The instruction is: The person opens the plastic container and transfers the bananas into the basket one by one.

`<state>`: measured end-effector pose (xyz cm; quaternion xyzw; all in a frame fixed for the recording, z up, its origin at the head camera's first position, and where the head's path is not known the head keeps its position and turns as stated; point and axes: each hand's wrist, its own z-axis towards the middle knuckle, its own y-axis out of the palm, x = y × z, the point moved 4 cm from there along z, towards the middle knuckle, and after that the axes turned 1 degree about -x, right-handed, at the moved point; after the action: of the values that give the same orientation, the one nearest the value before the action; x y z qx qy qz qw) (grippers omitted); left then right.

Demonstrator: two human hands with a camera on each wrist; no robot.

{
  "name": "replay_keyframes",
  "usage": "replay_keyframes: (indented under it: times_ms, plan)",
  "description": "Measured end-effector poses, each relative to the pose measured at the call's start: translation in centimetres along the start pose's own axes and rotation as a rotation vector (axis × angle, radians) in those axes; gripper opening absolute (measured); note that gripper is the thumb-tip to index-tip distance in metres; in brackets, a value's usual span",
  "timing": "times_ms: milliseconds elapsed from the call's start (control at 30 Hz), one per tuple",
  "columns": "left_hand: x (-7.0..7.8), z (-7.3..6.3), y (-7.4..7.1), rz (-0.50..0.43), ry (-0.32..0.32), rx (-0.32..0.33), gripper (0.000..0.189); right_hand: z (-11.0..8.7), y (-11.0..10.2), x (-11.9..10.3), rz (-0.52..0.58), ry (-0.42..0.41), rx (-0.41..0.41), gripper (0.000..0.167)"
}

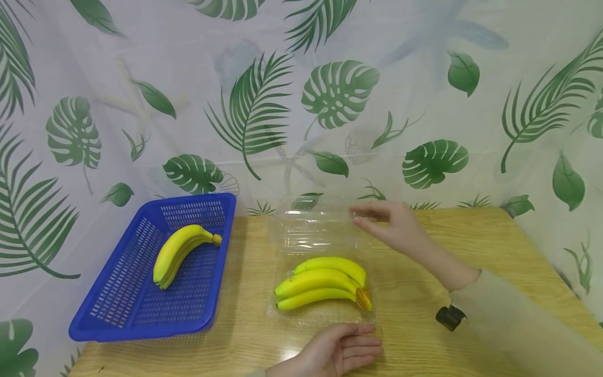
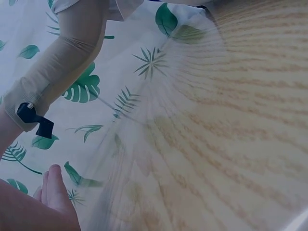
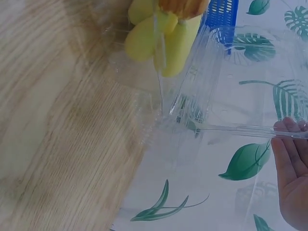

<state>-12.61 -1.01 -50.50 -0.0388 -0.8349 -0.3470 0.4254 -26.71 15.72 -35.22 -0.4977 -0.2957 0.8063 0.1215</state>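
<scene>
A clear plastic clamshell box (image 1: 325, 320) lies on the table with its lid (image 1: 315, 225) raised at the back. Inside its base rests a bunch of yellow bananas (image 1: 320, 283), stem end toward the right. My right hand (image 1: 400, 230) holds the lid's right edge between thumb and fingers; in the right wrist view the fingertips (image 3: 288, 126) meet the lid's rim. My left hand (image 1: 339, 348) lies at the box's front edge, palm up, fingers straight and pointing right. Whether its thumb touches the box, I cannot tell.
To the left stands a blue plastic basket (image 1: 221, 283) holding another bunch of bananas (image 1: 181, 254). A leaf-patterned curtain (image 1: 339, 157) hangs behind the wooden table (image 1: 414, 335). A black clip-like piece (image 1: 449, 318) hangs at the right sleeve.
</scene>
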Motion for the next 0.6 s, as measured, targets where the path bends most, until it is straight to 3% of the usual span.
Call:
replay_keyframes:
  times_ms: [600]
  plan:
    - [0.1, 0.1, 0.3, -0.020, -0.026, 0.009, 0.049, 2.5, -0.4, 2.2, 0.125, 0.214, -0.004, 0.036]
